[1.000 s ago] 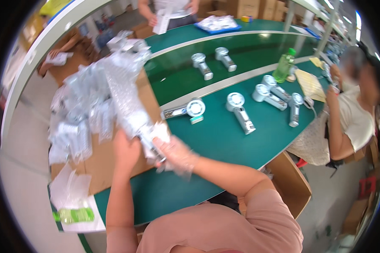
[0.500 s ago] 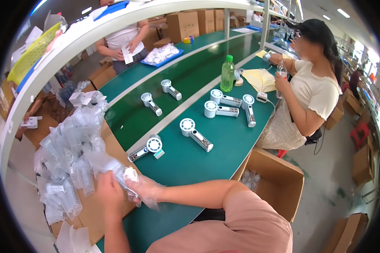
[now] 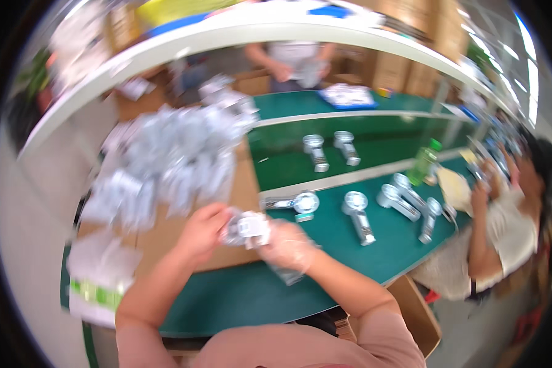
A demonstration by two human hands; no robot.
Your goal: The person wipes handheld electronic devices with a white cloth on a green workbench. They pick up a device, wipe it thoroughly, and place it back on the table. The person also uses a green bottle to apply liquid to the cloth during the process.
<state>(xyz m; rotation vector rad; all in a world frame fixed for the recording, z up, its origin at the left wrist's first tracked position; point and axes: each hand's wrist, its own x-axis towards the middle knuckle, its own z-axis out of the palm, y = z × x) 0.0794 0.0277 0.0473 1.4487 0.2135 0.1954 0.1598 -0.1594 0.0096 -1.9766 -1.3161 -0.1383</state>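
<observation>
Between my hands is a clear plastic bag (image 3: 232, 232) with a white piece (image 3: 253, 226) bearing dark marks at its right end; motion blur hides what is inside. My left hand (image 3: 203, 233) pinches the bag's left side. My right hand (image 3: 288, 246) closes round the right side, and loose clear plastic hangs over and below it. Just beyond my right hand lies a white and silver handheld fan (image 3: 305, 203), with a small teal-and-white piece (image 3: 304, 217) beside it. Another handheld fan (image 3: 356, 205) rests farther right on the green table.
Bagged items (image 3: 184, 147) are heaped on cardboard (image 3: 239, 190) at left. Several more fans (image 3: 398, 202) lie by a green bottle (image 3: 424, 162) at right; two (image 3: 316, 151) sit on the far green strip. A seated co-worker (image 3: 503, 221) is at right, another person (image 3: 294, 61) across. A box (image 3: 414, 306) stands below.
My view has swung left, shifting the scene rightward. My hands have come together in front of me, and the long bagged item between them now appears as a compact bundle.
</observation>
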